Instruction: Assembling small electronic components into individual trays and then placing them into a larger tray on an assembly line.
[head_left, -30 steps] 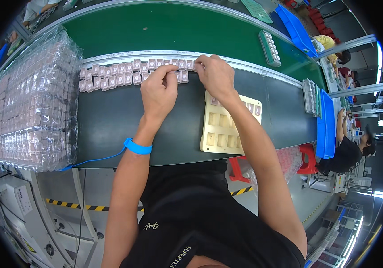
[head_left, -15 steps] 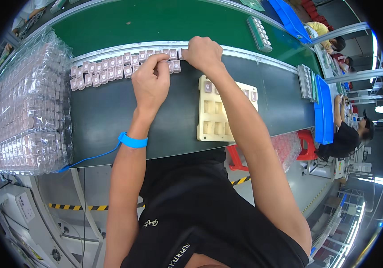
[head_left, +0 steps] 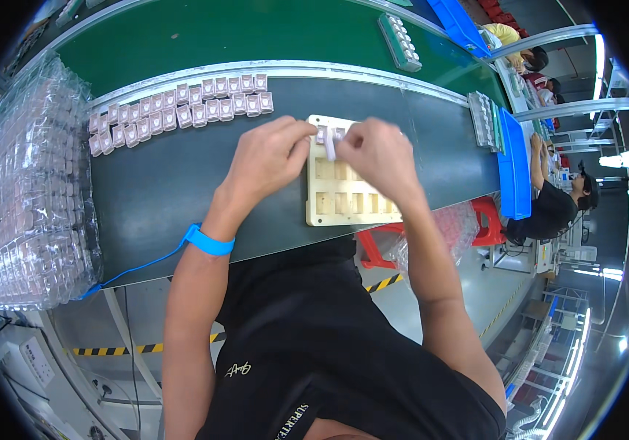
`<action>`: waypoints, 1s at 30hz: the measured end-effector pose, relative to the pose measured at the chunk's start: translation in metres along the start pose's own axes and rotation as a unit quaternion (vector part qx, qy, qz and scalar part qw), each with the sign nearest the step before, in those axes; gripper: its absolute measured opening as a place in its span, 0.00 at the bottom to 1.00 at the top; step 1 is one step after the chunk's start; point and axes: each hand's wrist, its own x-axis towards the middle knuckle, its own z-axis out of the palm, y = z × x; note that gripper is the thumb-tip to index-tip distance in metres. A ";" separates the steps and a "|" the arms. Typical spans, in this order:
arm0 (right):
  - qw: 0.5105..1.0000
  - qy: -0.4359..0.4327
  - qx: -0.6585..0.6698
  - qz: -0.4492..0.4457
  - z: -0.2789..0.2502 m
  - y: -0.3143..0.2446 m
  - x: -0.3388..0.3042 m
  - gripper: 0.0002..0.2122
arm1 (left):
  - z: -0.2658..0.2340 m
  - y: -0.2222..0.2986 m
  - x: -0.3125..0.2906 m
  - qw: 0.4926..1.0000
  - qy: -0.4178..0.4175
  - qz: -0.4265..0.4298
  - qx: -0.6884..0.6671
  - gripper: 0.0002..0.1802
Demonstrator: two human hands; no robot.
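Note:
Both hands have come together over the far-left corner of a cream tray [head_left: 322, 174] with rows of square pockets. My right hand [head_left: 382, 158], smeared by motion, is closed on a small pale pinkish part [head_left: 330, 144] above the tray's far row. My left hand [head_left: 270, 155], a blue strap [head_left: 210, 241] at its wrist, has its fingers bent together at that corner. Its fingertips are beside the pocket; whether they grip anything is hidden. Small pinkish square parts [head_left: 169, 117] stand in two rows on the dark bench, left of the tray.
A tall plastic-wrapped stack of pinkish parts [head_left: 32, 191] fills the bench's left end. Beyond a metal rail [head_left: 285, 72] runs a green surface bearing a loaded holder [head_left: 400, 42]. A blue bin [head_left: 514, 165] sits at the right edge. Co-workers are farther right; a red stool [head_left: 487, 220] stands below.
Both hands have left the part rows and moved right and nearer to the tray. My right hand has brought a small part over it. The view has shifted slightly.

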 end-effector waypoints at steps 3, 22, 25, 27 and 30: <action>0.999 0.021 -0.035 0.002 0.022 0.008 -0.026 0.11 | 0.002 0.008 0.000 0.997 -0.075 0.008 -0.017 0.09; 0.993 0.007 0.117 -0.010 0.001 0.021 -0.049 0.12 | 0.009 0.020 -0.004 0.987 -0.149 0.029 0.052 0.14; 0.992 -0.004 0.121 -0.041 0.006 0.029 -0.052 0.16 | 0.017 0.025 -0.005 0.992 -0.110 0.044 0.045 0.14; 0.992 -0.008 0.117 -0.042 0.012 0.033 -0.051 0.16 | 0.025 0.024 -0.005 0.991 -0.113 0.048 0.052 0.15; 0.994 -0.017 0.098 -0.040 0.010 0.034 -0.049 0.16 | 0.037 0.023 -0.005 0.991 -0.109 0.056 0.060 0.16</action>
